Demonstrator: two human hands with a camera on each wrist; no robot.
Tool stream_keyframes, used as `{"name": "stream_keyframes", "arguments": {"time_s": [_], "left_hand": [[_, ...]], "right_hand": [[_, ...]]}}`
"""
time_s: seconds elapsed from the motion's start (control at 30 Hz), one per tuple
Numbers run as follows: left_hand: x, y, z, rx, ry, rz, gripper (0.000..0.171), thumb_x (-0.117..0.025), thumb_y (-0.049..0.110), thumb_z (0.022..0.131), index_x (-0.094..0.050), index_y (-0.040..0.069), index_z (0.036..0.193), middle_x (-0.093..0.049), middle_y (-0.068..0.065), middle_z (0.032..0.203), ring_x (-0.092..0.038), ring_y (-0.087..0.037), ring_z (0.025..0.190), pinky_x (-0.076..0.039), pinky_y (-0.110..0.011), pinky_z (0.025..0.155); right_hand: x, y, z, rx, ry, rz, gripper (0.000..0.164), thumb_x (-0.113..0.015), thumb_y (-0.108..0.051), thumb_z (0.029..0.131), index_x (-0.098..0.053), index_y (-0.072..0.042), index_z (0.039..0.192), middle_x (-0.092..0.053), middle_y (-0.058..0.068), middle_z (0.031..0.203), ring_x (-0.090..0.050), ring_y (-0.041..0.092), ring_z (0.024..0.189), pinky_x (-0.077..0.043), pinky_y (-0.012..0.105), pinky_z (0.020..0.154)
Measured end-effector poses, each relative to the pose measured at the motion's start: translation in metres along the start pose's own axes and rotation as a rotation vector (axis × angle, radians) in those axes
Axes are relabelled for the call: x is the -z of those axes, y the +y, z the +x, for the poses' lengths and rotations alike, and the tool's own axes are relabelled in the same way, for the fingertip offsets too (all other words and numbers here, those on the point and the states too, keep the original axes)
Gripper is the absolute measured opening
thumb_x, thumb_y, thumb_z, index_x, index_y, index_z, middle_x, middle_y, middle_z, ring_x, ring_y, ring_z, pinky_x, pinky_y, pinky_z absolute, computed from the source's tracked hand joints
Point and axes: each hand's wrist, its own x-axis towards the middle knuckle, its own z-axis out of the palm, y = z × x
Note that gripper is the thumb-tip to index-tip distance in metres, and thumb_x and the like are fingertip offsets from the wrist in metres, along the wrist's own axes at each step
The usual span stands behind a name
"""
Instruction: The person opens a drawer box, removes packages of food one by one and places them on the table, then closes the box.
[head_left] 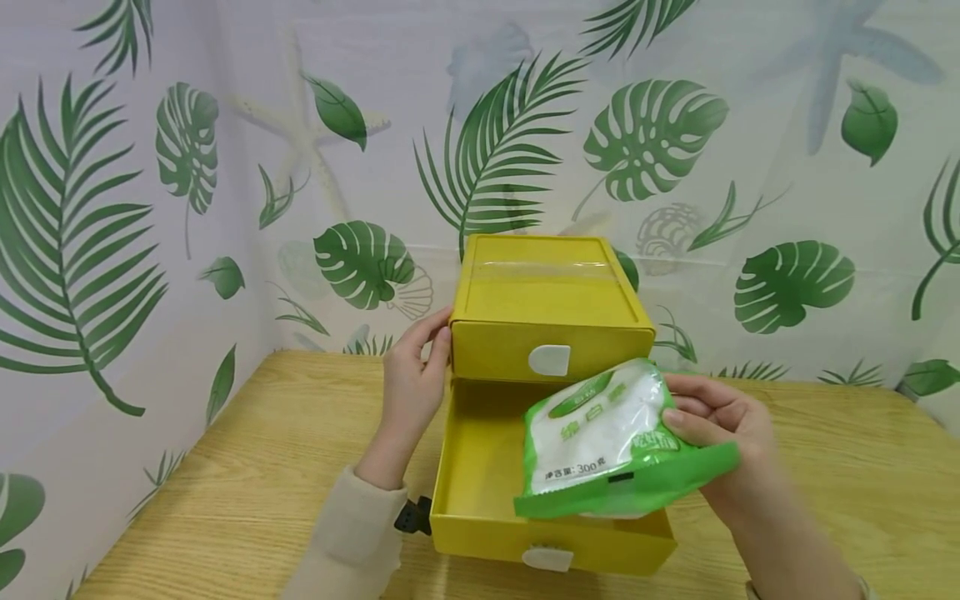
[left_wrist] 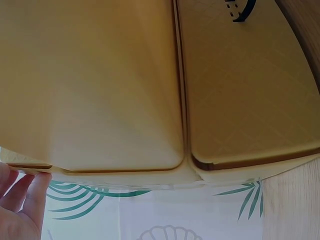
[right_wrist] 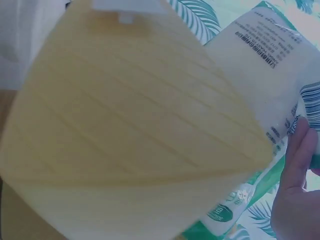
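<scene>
A yellow two-tier drawer box (head_left: 555, 300) stands on the table, its upper drawer closed and its lower drawer (head_left: 480, 467) pulled out toward me. My left hand (head_left: 416, 375) rests its fingers and thumb against the upper left side of the box; the left wrist view shows those fingers (left_wrist: 37, 197) at the box's edge. My right hand (head_left: 731, 433) grips a green and white bag of white sugar (head_left: 600, 433) by its right side, tilted over the open drawer. In the right wrist view the bag's printed back (right_wrist: 260, 70) shows behind the blurred drawer front (right_wrist: 135, 110).
A black strap-like piece (head_left: 414, 515) sticks out at the lower drawer's left side. White tabs mark both drawer fronts, the upper tab (head_left: 550, 360) included. The wood-grain table (head_left: 300, 433) ends against a leaf-printed cloth (head_left: 510, 133) behind the box.
</scene>
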Motion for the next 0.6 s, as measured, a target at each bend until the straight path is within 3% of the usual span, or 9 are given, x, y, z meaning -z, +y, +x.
{"name": "stream_keyframes", "arguments": {"time_s": [0.33, 0.6], "left_hand": [[-0.002, 0.0, 0.001, -0.005, 0.001, 0.004, 0.026, -0.049, 0.005, 0.09, -0.057, -0.003, 0.114, -0.059, -0.015, 0.107, -0.055, -0.022, 0.091, -0.053, -0.029, 0.063], [-0.001, 0.0, 0.001, 0.009, 0.002, 0.001, 0.026, -0.049, 0.005, 0.09, -0.057, -0.003, 0.114, -0.058, -0.015, 0.107, -0.055, -0.022, 0.092, -0.053, -0.029, 0.064]], "right_hand": [[0.013, -0.024, -0.003, 0.06, -0.013, 0.161, 0.035, -0.031, 0.021, 0.085, -0.059, 0.012, 0.104, -0.063, 0.022, 0.091, -0.064, 0.026, 0.077, -0.053, 0.03, 0.063], [0.029, -0.044, -0.006, 0.108, -0.028, 0.296, 0.041, -0.018, 0.019, 0.087, -0.053, 0.017, 0.109, -0.06, 0.027, 0.095, -0.062, 0.031, 0.082, -0.052, 0.033, 0.067]]}}
